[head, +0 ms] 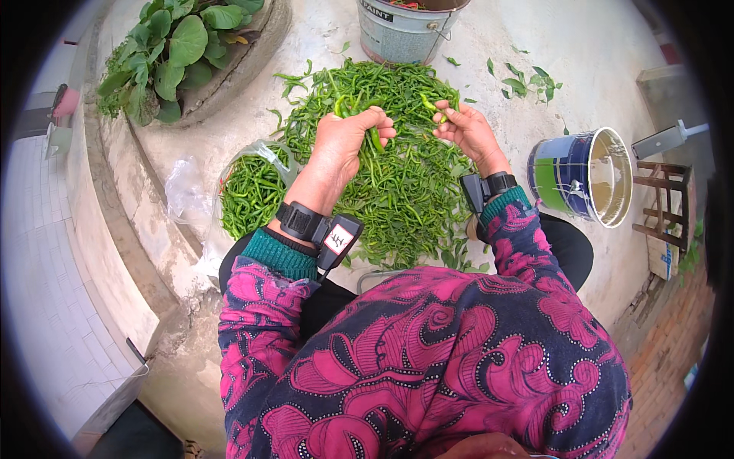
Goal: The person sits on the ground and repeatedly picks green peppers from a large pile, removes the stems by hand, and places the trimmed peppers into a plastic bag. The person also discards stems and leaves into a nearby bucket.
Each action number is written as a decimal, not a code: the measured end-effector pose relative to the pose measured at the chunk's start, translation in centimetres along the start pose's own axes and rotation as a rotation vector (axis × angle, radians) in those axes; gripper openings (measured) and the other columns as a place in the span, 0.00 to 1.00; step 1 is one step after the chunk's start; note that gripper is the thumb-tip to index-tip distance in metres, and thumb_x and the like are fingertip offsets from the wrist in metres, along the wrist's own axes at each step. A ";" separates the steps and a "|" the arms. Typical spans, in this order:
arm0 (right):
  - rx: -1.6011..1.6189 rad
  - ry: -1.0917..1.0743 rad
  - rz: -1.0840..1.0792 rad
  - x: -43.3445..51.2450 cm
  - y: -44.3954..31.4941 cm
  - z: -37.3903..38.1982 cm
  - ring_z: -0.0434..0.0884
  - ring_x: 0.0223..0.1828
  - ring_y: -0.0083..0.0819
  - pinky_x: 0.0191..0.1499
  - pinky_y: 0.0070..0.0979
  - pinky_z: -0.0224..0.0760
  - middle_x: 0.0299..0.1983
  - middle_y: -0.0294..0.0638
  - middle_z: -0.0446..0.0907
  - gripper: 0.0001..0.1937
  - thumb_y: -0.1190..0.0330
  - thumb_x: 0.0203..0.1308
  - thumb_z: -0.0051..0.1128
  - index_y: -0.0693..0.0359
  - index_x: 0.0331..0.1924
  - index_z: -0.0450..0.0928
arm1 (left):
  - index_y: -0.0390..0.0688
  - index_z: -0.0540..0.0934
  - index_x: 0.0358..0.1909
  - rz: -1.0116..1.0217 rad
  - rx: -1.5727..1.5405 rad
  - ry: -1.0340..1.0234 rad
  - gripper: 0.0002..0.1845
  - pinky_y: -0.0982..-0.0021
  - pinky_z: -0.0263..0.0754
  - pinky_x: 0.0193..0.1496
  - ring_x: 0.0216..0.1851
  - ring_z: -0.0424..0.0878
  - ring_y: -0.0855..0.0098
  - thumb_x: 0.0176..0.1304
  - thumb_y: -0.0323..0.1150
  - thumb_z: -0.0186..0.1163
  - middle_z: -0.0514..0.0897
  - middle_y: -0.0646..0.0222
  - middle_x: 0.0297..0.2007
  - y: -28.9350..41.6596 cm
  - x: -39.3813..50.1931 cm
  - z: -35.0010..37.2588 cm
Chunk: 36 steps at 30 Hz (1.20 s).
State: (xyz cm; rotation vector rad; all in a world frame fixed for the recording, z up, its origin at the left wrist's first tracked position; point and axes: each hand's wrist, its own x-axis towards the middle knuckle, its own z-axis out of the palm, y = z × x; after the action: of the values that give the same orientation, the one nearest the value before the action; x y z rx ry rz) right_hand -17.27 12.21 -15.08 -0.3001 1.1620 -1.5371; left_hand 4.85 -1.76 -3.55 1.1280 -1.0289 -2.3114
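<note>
A wide heap of green chili peppers (401, 195) with some leaves mixed in lies on the concrete before me. Over its upper left part, my left hand (350, 135) is closed round several green chilies, which stick out above and below the fist. My right hand (467, 129), at the heap's upper right, pinches a light green chili (428, 103) between thumb and fingers. The two hands are apart. Left of the heap, a clear plastic bag (269, 154) holds more green chilies.
A metal paint bucket (395, 37) with some red things inside stands beyond the heap. At the right, a blue and green bucket (565, 175) lies on its side near a wooden stool (665, 201). Loose leaves (516, 85) are scattered at upper right; a leafy plant (186, 43) grows at upper left.
</note>
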 end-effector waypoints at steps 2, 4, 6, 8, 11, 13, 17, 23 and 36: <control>0.039 -0.137 -0.008 -1.3 -1.6 3.7 0.79 0.29 0.24 0.42 0.30 0.80 0.37 0.42 0.80 0.14 0.69 0.69 0.49 0.67 0.54 0.72 | 0.30 0.76 0.44 0.015 0.026 -0.023 0.13 0.70 0.78 0.32 0.32 0.85 0.63 0.57 0.22 0.63 0.84 0.54 0.35 0.0 -0.1 0.0; 0.070 -0.271 -0.026 -2.7 -2.5 7.2 0.77 0.27 0.21 0.39 0.27 0.78 0.37 0.40 0.80 0.14 0.68 0.69 0.49 0.66 0.54 0.73 | 0.30 0.77 0.43 0.027 -0.032 -0.007 0.13 0.70 0.77 0.33 0.35 0.84 0.66 0.56 0.22 0.63 0.84 0.56 0.36 -0.1 -0.4 0.1; -0.026 -0.280 0.011 -3.6 -2.7 10.0 0.76 0.26 0.20 0.38 0.26 0.78 0.36 0.39 0.80 0.13 0.68 0.70 0.48 0.66 0.53 0.73 | 0.31 0.79 0.40 0.112 -0.016 -0.110 0.09 0.70 0.77 0.32 0.32 0.83 0.68 0.56 0.21 0.63 0.84 0.59 0.35 0.0 -0.6 0.1; -0.199 -0.244 0.020 -4.5 -2.6 11.9 0.75 0.24 0.19 0.34 0.24 0.77 0.34 0.38 0.79 0.13 0.68 0.70 0.47 0.66 0.52 0.72 | 0.33 0.81 0.41 0.124 0.031 -0.217 0.10 0.71 0.75 0.40 0.39 0.82 0.71 0.56 0.23 0.63 0.85 0.62 0.38 0.0 -1.2 -0.1; -0.119 -0.233 0.028 -5.0 -3.0 13.0 0.74 0.23 0.19 0.31 0.23 0.76 0.32 0.37 0.78 0.12 0.67 0.70 0.47 0.66 0.51 0.72 | 0.33 0.81 0.42 0.171 0.057 -0.115 0.11 0.70 0.75 0.39 0.39 0.82 0.71 0.56 0.23 0.63 0.85 0.63 0.38 0.3 -2.0 -0.2; -0.138 -0.224 0.004 -5.2 -3.2 13.2 0.73 0.23 0.18 0.29 0.22 0.75 0.31 0.37 0.77 0.12 0.66 0.70 0.46 0.66 0.50 0.72 | 0.33 0.81 0.42 0.142 0.074 -0.103 0.11 0.69 0.74 0.38 0.39 0.82 0.71 0.57 0.23 0.62 0.86 0.63 0.38 0.8 -2.2 -0.2; -0.125 -0.209 0.015 -5.7 -3.6 13.5 0.73 0.21 0.19 0.27 0.21 0.74 0.30 0.37 0.78 0.12 0.65 0.71 0.46 0.65 0.48 0.72 | 0.35 0.81 0.41 0.145 0.086 -0.145 0.10 0.71 0.74 0.37 0.38 0.82 0.71 0.57 0.24 0.63 0.85 0.64 0.38 1.0 -2.3 -0.2; -0.730 -0.157 -0.099 -5.7 -2.4 15.2 0.74 0.15 0.24 0.18 0.22 0.71 0.26 0.40 0.78 0.11 0.68 0.66 0.40 0.68 0.43 0.69 | 0.39 0.80 0.41 0.118 0.118 -0.144 0.11 0.69 0.76 0.33 0.34 0.81 0.71 0.56 0.25 0.68 0.84 0.67 0.34 -0.3 -1.7 0.0; -0.550 -0.294 0.111 -0.6 8.9 5.1 0.74 0.18 0.20 0.24 0.20 0.73 0.27 0.38 0.78 0.18 0.72 0.66 0.43 0.63 0.58 0.73 | 0.35 0.79 0.37 0.172 0.180 0.286 0.06 0.74 0.72 0.27 0.29 0.82 0.70 0.58 0.23 0.61 0.84 0.60 0.29 2.0 0.8 -0.9</control>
State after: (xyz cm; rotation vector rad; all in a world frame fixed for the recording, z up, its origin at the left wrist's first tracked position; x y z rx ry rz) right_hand -7.96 11.22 -19.37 -0.7869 1.3199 -1.0122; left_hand 5.15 -3.93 -2.87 1.3356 -1.1870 -1.8881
